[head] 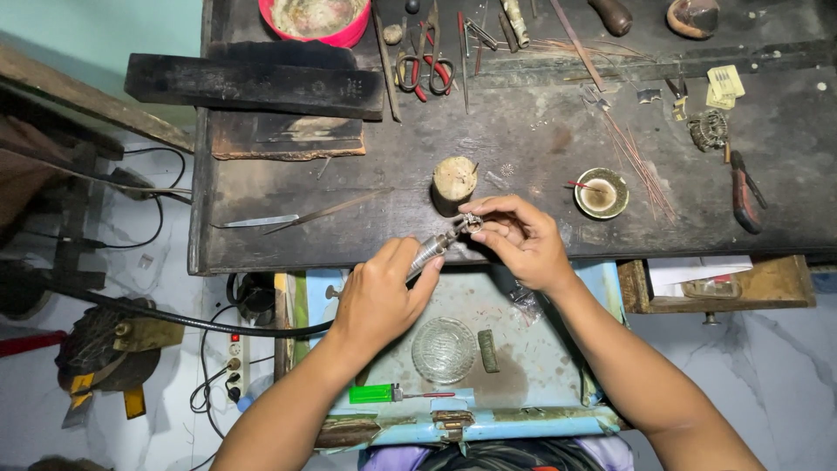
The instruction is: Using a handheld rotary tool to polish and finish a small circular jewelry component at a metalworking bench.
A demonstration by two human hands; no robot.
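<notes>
Clutter surrounds your work: taking the short wooden stump (454, 183) on the dark, scarred workbench (523, 148) as reference, a small round dish (602, 193) sits to its right, loose thin wires (641, 166) beyond that, and pliers with dark handles (744, 190) farther right. Left of the stump lie flat metal tweezers (301, 215); behind it, red-handled scissors (425, 68) and a red bowl (315, 17). Nothing stands between your hands and the stump.

Your left hand (377, 296) is clenched around a metal rotary handpiece (433, 249), just in front of the stump. Its long axis runs diagonally, tip pointing up and right toward the stump; a black flexible shaft (174, 318) trails off left. Your right hand (521, 237) pinches a small silvery metal piece (471, 222) between fingertips, touching the tool tip, just in front of the stump.

Below, a worn blue tray (523, 410) holds a ribbed glass dish (444, 350) and a green lighter (372, 393).
</notes>
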